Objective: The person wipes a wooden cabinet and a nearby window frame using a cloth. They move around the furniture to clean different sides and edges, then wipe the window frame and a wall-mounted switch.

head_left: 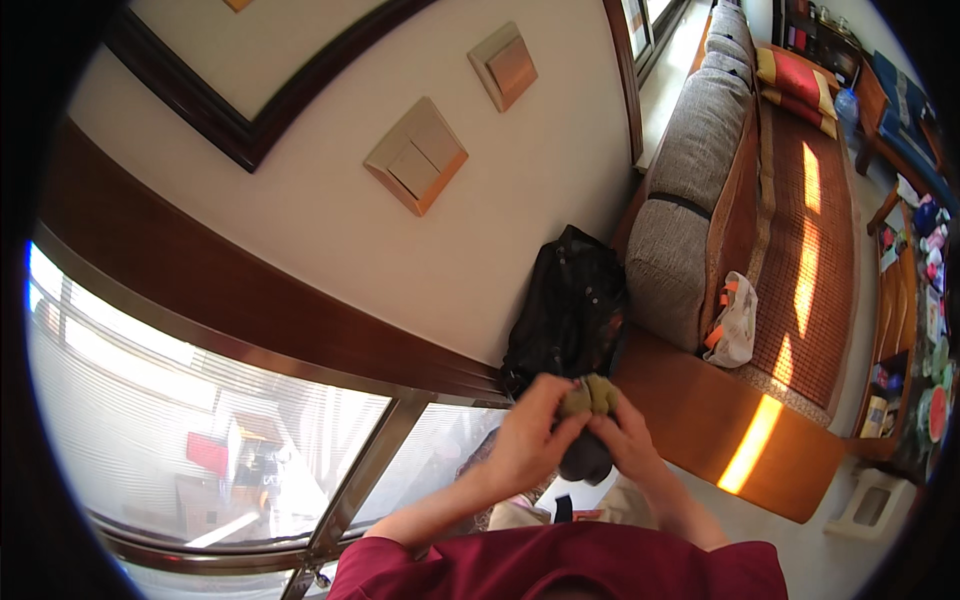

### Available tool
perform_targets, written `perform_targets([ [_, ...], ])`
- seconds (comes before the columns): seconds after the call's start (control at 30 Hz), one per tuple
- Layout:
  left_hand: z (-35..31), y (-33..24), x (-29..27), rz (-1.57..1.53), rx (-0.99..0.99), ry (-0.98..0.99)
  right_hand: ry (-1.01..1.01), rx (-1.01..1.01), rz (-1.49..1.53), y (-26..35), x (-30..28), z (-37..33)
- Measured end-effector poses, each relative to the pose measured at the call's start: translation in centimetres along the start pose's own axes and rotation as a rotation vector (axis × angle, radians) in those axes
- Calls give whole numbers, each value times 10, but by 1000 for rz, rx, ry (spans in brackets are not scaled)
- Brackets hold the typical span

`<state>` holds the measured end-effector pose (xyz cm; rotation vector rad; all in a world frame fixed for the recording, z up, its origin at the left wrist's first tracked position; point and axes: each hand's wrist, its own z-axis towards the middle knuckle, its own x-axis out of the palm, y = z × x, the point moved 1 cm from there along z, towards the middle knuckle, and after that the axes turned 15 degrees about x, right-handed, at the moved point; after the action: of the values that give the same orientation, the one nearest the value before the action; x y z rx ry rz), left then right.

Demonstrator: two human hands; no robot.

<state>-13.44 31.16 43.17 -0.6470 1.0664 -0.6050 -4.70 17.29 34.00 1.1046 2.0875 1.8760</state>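
In front of my chest, both hands hold a soft piece of cloth, olive at the top and dark grey below, that looks like a sock (586, 458). My left hand (540, 425) pinches its olive edge from the left, fingers closed. From the other side, my right hand (627, 433) grips the same bunched edge with thumb and fingers. The dark grey end hangs down between the two hands. Just beyond them a black bag (570, 300) rests against the wall.
A sofa with grey back cushions (675, 230) runs along the right, its wooden armrest (720, 425) near my right hand. A white bag (738, 325) lies on its woven seat mat (810, 260). Wall switches (415, 157) and a window (220, 440) are left. A cluttered table (910, 330) stands far right.
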Motion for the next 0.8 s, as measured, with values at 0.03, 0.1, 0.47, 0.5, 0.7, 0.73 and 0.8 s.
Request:
perform_targets([
  [0.03,16,-14,-19,75,97,-47,-19,72,28,21,1,5],
  [0.1,44,-30,-57,399,264,-157,0,-78,48,59,-1,25],
  [0.47,148,-51,-158,1064,523,-197,-483,-675,-141,220,9,190],
  [0.5,164,-53,-158,1080,563,-153,-547,-736,-192,235,2,206],
  [0.7,252,-47,-157,1279,679,49,-737,-862,-351,262,8,274],
  [0.73,264,-43,-157,1334,695,65,-758,-856,-370,263,12,276],
  [0.8,287,-38,-154,1438,719,108,-783,-870,-439,261,19,279],
])
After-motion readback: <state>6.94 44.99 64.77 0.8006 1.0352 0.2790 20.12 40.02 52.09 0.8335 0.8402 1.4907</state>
